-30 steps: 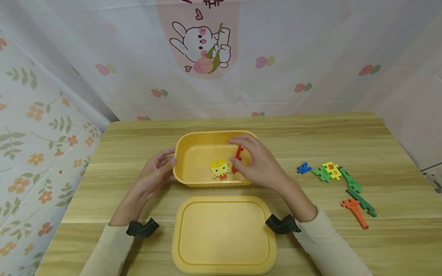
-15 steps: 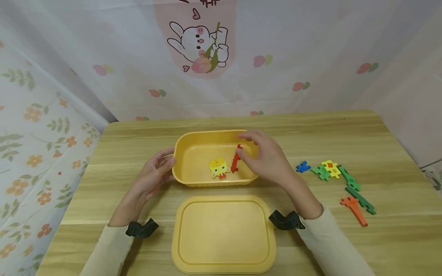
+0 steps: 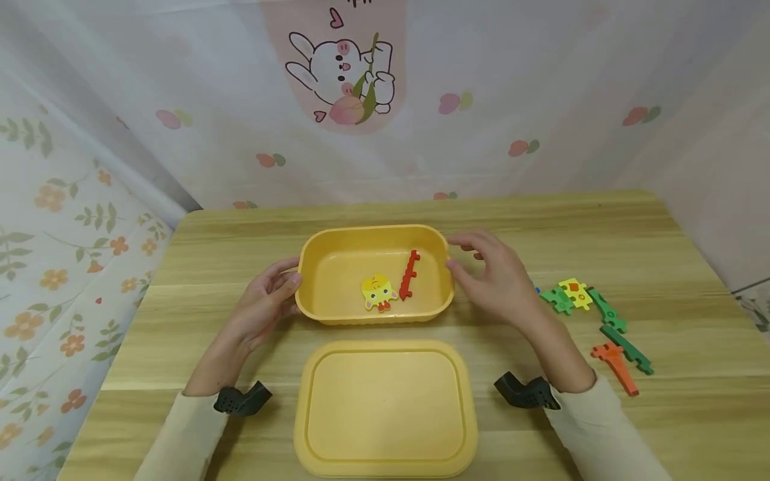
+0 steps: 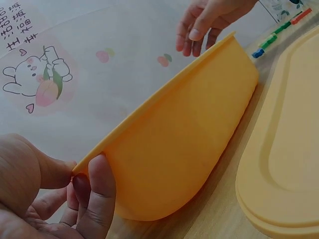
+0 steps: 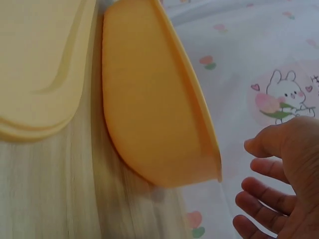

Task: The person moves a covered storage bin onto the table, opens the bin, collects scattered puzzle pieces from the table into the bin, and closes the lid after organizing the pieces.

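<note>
My left hand (image 3: 263, 304) pinches the rim at the left end of a yellow plastic box (image 3: 337, 310). In the left wrist view the thumb lies on the rim and fingers (image 4: 102, 181) are against the outer wall. Inside the box lie a yellow animal-head puzzle piece (image 3: 379, 292), its face upside down to me, and a slanted red puzzle piece (image 3: 408, 275). My right hand (image 3: 496, 280) is just beyond the box's right end, fingers loosely bent and holding nothing. The right wrist view shows a gap between its fingertips (image 5: 254, 147) and the box.
A yellow lid (image 3: 385, 407) lies flat in front of the box. Right of my right hand are several puzzle pieces: yellow (image 3: 575, 294), green (image 3: 609, 310), dark green (image 3: 627, 349), orange (image 3: 616, 367), and a mostly hidden blue one. A patterned curtain (image 3: 421, 147) hangs behind the table.
My right hand has moved right, out of the box and past its right end, leaving the red piece inside in full view. My left hand has kept its hold on the rim.
</note>
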Demonstrator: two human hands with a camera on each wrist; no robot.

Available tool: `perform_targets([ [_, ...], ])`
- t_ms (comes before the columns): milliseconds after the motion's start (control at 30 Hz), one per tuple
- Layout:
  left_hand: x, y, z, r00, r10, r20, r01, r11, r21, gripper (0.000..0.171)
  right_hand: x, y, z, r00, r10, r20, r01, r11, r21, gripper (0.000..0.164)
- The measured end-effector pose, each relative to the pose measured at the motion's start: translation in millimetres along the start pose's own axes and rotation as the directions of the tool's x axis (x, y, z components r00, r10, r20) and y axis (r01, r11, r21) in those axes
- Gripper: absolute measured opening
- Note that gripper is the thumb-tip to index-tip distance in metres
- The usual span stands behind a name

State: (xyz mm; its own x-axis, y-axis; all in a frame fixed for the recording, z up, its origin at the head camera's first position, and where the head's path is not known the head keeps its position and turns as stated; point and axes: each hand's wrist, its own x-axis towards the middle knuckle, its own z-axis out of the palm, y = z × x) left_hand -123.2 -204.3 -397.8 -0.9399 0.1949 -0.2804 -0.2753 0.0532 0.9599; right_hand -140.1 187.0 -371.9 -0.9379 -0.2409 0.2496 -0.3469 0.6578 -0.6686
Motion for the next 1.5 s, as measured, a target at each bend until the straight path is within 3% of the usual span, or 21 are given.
perform_targets([
  [267,0.4,1.5,0.4,1.000,0.000,-0.017,0.000,1.000,0.001,0.060,-7,10,-9,0.999,-0.012,-0.034,0.011,0.999,-0.032,0.033],
  [433,1.2,0.3,1.2,1.000,0.004,-0.016,-0.004,1.000,-0.005,0.061,-13,18,-13,0.998,0.024,-0.053,-0.029,0.996,-0.084,0.031],
  [700,3.6,-3.7,4.2,1.000,0.006,0.007,-0.006,1.000,-0.005,0.060,-30,34,-22,0.991,0.131,0.015,-0.128,0.981,-0.147,0.035],
  [1033,3.1,-2.2,2.9,1.000,0.015,0.005,-0.015,1.000,-0.003,0.060,-37,48,-23,0.995,0.099,0.028,-0.092,0.981,-0.173,0.032],
  [1500,1.1,0.1,0.8,1.000,-0.001,0.000,0.001,1.000,-0.004,0.060,-48,59,-24,0.989,0.141,0.051,-0.129,0.972,-0.197,0.036],
])
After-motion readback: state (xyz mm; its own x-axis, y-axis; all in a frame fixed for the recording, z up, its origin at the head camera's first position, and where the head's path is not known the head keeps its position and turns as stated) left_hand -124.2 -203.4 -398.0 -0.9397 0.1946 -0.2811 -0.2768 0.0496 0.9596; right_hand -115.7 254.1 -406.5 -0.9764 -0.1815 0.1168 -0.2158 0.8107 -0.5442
